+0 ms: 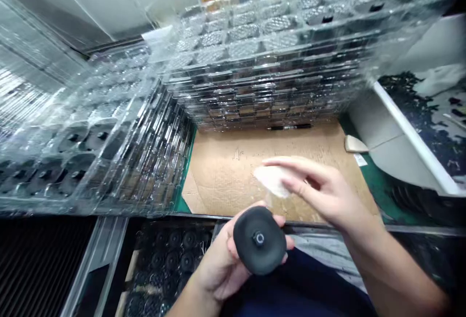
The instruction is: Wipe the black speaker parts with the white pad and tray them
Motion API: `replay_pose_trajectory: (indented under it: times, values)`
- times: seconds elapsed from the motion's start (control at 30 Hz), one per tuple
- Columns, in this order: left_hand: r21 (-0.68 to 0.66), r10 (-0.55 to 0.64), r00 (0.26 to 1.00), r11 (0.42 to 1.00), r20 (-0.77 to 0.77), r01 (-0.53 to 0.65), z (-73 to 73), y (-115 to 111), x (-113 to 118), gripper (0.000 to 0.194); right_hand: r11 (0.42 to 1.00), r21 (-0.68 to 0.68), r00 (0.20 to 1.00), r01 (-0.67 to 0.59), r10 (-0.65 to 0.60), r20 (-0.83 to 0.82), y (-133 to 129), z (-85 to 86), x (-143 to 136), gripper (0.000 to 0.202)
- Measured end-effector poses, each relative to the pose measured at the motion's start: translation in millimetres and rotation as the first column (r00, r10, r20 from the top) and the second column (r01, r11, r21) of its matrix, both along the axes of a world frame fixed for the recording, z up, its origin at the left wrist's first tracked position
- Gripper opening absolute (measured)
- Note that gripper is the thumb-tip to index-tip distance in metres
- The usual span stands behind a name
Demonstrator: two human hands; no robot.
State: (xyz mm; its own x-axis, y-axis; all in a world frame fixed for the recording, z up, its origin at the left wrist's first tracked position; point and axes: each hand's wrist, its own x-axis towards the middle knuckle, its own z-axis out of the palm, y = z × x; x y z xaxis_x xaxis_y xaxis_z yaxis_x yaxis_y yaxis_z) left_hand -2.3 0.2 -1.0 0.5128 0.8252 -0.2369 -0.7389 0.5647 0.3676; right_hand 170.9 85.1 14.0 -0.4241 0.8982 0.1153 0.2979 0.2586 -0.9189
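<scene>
My left hand (224, 263) holds a black round rubber-like disc (247, 254), its fingers wrapped around the edge from below. A small metal-looking stud (258, 238) sits at the disc's centre, facing up towards me. Just above and to the right, my right hand (324, 188) pinches a white pad (274, 179), perhaps folded cloth or paper, between thumb and fingers. The pad is apart from the disc and slightly blurred. Under both hands lies a brown cardboard sheet (218, 176) on a green surface.
Tall stacks of clear plastic trays (255, 74) stand behind and left (145, 147), some holding black parts. A black pen (290, 126) and a whitish block (356, 144) lie on the cardboard. At right is a white bin (411, 132) with dark pieces. Several black round parts (171, 258) lie below.
</scene>
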Motion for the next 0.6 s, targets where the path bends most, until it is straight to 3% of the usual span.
replay_pose_trajectory:
  times: [0.07, 0.17, 0.23, 0.3, 0.4, 0.43, 0.5, 0.57, 0.6]
  values:
    - [-0.007, -0.020, 0.999, 1.000, 0.043, 0.021, -2.3, 0.0, -3.9, 0.045, 0.998, -0.061, 0.995, 0.024, -0.018, 0.099, 9.2, -34.1, 1.2, 0.026]
    - [-0.009, -0.041, 0.994, 0.999, 0.100, 0.042, -6.3, -1.4, -6.7, 0.048, 0.997, -0.035, 0.959, 0.074, -0.061, 0.277, 10.5, -82.3, -2.8, 0.030]
    - [0.007, -0.032, 0.991, 0.999, 0.129, 0.031, -8.1, -2.8, -7.5, 0.051, 0.993, 0.005, 0.943, 0.114, -0.110, 0.313, 5.8, -101.7, -6.1, 0.033]
    - [0.062, -0.001, 0.994, 0.998, 0.106, -0.006, -9.0, -4.2, -8.6, 0.051, 0.986, 0.044, 0.935, 0.162, -0.167, 0.313, 2.4, -103.6, -7.1, 0.035]
    - [0.296, 0.135, 0.979, 0.952, -0.152, -0.085, -9.7, -5.7, -11.8, 0.053, 0.981, 0.064, 0.938, 0.181, -0.192, 0.289, 0.7, -79.3, -4.3, 0.031]
    - [0.423, 0.236, 0.923, 0.901, -0.303, -0.091, -10.1, -5.8, -13.2, 0.058, 0.983, 0.057, 0.944, 0.173, -0.182, 0.274, -0.8, -68.6, -3.1, 0.030]
    - [0.669, 0.489, 0.674, 0.743, -0.554, 0.012, -11.6, -5.3, -16.0, 0.077, 0.984, 0.049, 0.957, 0.174, -0.181, 0.227, -8.3, -51.2, -1.2, 0.027]
    - [0.786, 0.687, 0.399, 0.591, -0.607, 0.180, -13.6, -3.8, -18.4, 0.094, 0.975, 0.086, 0.959, 0.207, -0.220, 0.181, -21.4, -44.2, -0.2, 0.029]
    - [0.803, 0.737, 0.320, 0.546, -0.596, 0.239, -14.7, -2.8, -19.4, 0.100, 0.970, 0.118, 0.958, 0.212, -0.230, 0.169, -29.1, -44.5, 0.4, 0.030]
